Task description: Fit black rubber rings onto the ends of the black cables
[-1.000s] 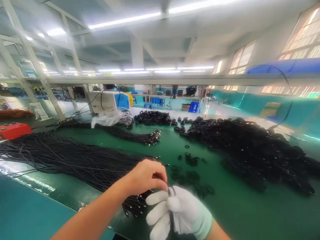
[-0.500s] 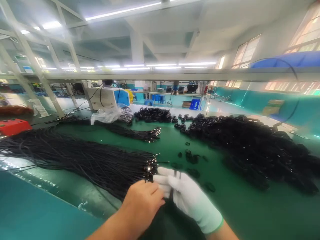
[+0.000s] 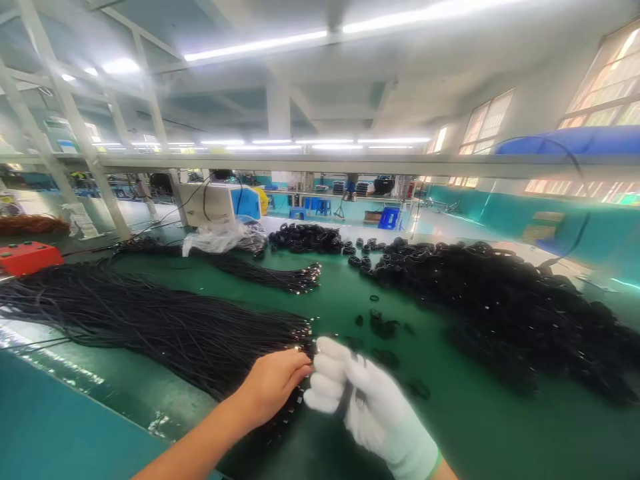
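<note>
White-gloved right hand (image 3: 377,403) curled round narrow black strip (image 3: 345,400) above green tabletop (image 3: 345,287). Bare left hand (image 3: 280,383) beside metal-tipped long black cables (image 3: 165,327); grip hidden, cannot tell. Slack hold could drop strip; left hand brushing cables could tangle them.

We see a big rm w/ strip lights (image 3: 260,45) on the ceiling (image 3: 340,100), a white column (image 3: 278,110) mid-bkgd, paned windows (image 3: 487,121) on R, teal lower wall (image 3: 505,207) below, blue stools (image 3: 324,207) nr a far bench (image 3: 285,191), teal floor (image 3: 50,433) btm L
</note>
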`<state>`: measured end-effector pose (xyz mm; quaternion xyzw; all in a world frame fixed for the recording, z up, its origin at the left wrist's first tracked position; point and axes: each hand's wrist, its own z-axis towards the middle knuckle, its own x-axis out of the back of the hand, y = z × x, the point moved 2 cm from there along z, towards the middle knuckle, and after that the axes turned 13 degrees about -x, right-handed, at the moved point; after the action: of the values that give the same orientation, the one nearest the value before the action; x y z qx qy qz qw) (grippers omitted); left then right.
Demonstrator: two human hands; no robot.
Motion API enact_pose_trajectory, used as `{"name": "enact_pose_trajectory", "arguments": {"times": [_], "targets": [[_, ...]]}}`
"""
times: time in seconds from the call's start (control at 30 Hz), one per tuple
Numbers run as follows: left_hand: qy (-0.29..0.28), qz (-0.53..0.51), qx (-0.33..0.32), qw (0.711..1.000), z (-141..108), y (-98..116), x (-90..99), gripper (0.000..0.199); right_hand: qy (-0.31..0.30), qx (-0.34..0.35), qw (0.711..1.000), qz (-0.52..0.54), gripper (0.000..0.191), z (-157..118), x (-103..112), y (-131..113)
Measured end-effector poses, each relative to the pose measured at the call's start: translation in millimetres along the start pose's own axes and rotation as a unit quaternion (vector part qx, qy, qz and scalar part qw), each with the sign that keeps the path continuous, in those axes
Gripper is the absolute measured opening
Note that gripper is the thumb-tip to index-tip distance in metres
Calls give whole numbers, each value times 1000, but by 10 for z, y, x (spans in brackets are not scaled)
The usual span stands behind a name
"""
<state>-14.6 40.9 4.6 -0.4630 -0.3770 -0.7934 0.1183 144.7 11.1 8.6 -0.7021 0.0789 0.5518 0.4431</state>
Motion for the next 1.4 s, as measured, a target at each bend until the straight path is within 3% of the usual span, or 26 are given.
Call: {"name": "enact_pose_trajectory", "arguments": {"times": [0.13,0.27,0.37,0.53,0.6,0.7,0.8,1.0,1.1,1.2,1.3,1.4], "targets": [[-24,224,4,974,-175,207,-117,22,84,71,993,-32,40,-6,77,-192],[2,251,-99,963,-202,488,-178,19,134,44,986,-89,44,-13,158,-99],[13,238,-164,957,-158,523,-26,15,103,-37,981,-160,39,-42,137,54],[-22,151,-166,974,-135,372,338,16,-40,-164,975,-147,43,-53,29,299],[-38,58,-136,988,-138,307,364,16,-60,-210,970,-110,46,-38,23,398],[-46,-106,-85,990,-127,192,260,22,-61,-243,966,-68,44,-15,30,507],[-41,-168,-56,983,-78,21,141,25,-37,-199,979,-30,44,12,18,493],[-22,-39,-10,999,108,-235,166,29,49,32,998,34,40,43,75,41],[-33,113,24,993,132,-84,85,27,97,92,990,33,35,16,213,-187],[-36,236,27,971,104,206,-63,24,120,111,986,17,32,-7,331,-291],[-32,270,-3,962,85,451,-174,21,128,111,986,-4,34,-17,356,-293],[-20,275,-48,960,70,554,-211,20,125,108,986,-38,35,-19,288,-246]]}}
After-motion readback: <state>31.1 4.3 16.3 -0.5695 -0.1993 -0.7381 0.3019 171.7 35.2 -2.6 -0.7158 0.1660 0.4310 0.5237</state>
